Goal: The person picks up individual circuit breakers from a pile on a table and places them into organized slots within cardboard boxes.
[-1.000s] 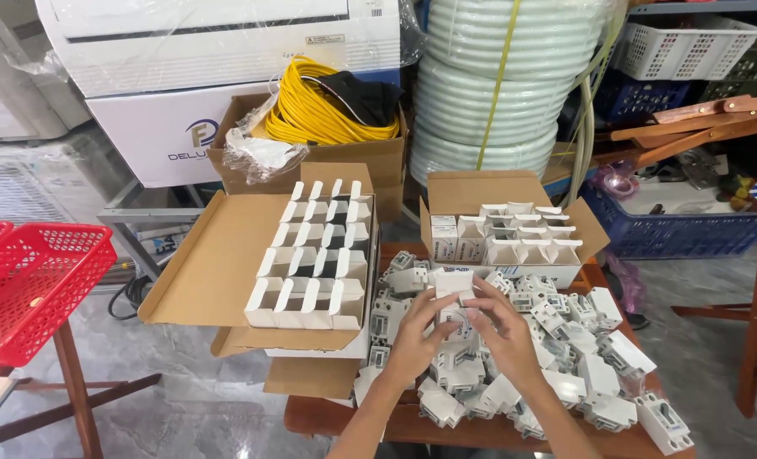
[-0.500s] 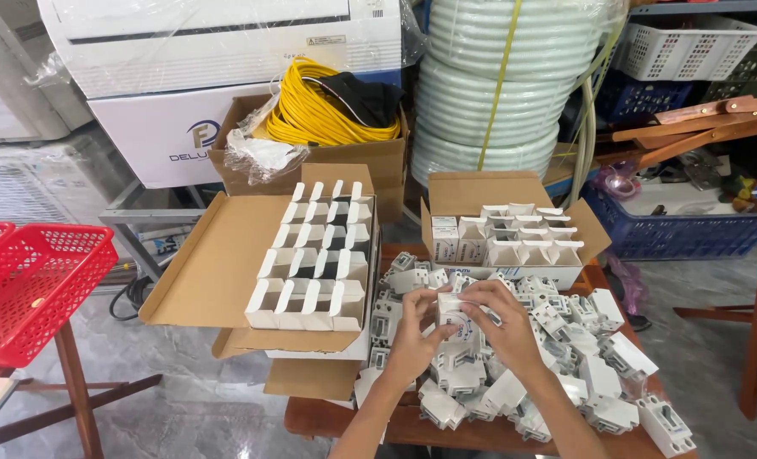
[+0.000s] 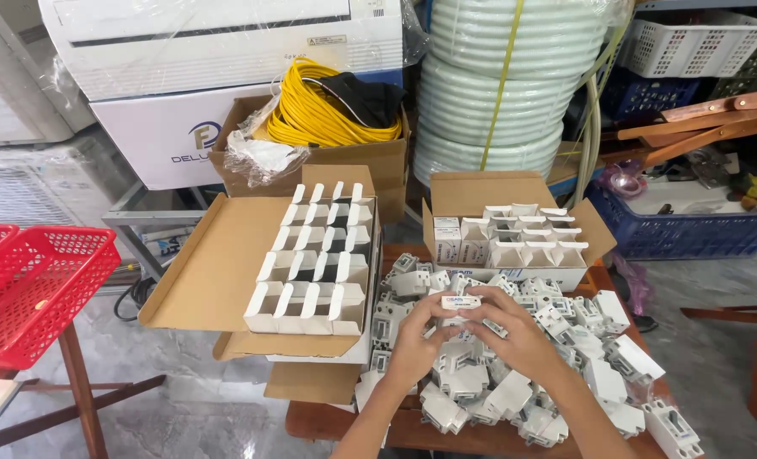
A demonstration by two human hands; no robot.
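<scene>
— Head view, item one?
— Small white carton (image 3: pixel 462 302), held above the heap of loose white switch parts (image 3: pixel 514 374) on the wooden table (image 3: pixel 344 422). Long axis runs left to right.
— Hands?
— Left hand (image 3: pixel 414 340) closed on the carton's left end, right hand (image 3: pixel 514 327) closed on its right end; fingertips pinch it from both sides, thumbs near, so it sits between them, touching both. Neither hand is nearer.
— Surroundings?
— Far left: open cardboard box with white dividers (image 3: pixel 310 272), cells upright. Far right: second box of folded cartons (image 3: pixel 523 234). Left edge: red basket (image 3: pixel 30 289). Far back: yellow cable coil (image 3: pixel 319 110), white hose rolls (image 3: pixel 497 85).
</scene>
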